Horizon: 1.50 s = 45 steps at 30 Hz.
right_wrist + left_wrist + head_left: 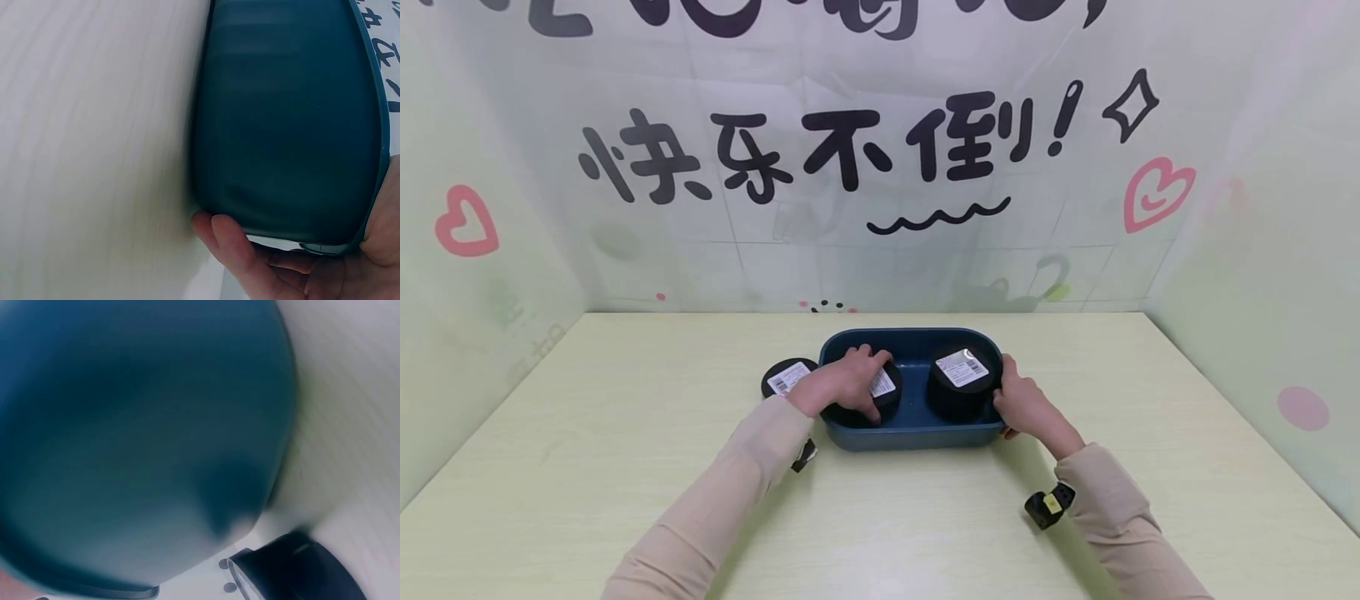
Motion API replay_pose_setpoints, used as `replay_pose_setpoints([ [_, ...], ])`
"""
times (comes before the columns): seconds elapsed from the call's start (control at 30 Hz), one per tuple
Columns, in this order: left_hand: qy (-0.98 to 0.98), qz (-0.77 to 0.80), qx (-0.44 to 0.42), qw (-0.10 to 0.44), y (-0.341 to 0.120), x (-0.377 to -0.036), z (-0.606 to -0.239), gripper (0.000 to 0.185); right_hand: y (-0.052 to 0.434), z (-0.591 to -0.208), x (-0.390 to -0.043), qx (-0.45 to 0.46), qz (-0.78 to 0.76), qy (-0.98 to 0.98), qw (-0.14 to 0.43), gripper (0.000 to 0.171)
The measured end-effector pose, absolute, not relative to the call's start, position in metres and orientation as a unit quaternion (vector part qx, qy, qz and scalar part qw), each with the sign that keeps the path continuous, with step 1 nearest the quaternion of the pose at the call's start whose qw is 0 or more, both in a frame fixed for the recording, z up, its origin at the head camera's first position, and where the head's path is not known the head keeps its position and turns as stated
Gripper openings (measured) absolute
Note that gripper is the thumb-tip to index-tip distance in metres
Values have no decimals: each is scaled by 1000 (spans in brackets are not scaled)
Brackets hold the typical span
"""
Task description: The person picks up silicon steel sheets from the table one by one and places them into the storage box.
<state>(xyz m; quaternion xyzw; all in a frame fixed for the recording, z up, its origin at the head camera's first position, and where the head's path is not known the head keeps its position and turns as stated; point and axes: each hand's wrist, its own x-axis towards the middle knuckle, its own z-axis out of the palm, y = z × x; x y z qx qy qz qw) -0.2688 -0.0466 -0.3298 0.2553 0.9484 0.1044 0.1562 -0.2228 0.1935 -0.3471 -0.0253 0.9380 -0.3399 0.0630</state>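
A dark blue oval tub sits mid-table with two black round cans in it, each with a white label on top. My left hand reaches in from the left, and its fingers curl over the left can. The right can stands free. My right hand grips the tub's right end, thumb at the rim. In the right wrist view, my fingers press against the tub's outer wall. The left wrist view is filled by the blurred tub wall.
A third black labelled can stands on the pale wooden table just left of the tub, and shows dark in the left wrist view. Printed curtain walls close the table at the back and on both sides.
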Motion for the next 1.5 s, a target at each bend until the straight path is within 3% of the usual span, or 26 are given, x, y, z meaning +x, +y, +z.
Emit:
replay_pose_setpoints([
  [1.03,950,87,251,163,-48,-263,-325,85,195,-348,-223,-23,-340,938,61,42],
  [1.27,945,98,287,125,-55,-260,-317,75,195,-348,-222,-27,-341,938,62,42],
  [1.5,936,142,314,73,-66,-259,-305,51,195,-348,-223,-27,-336,940,61,41],
])
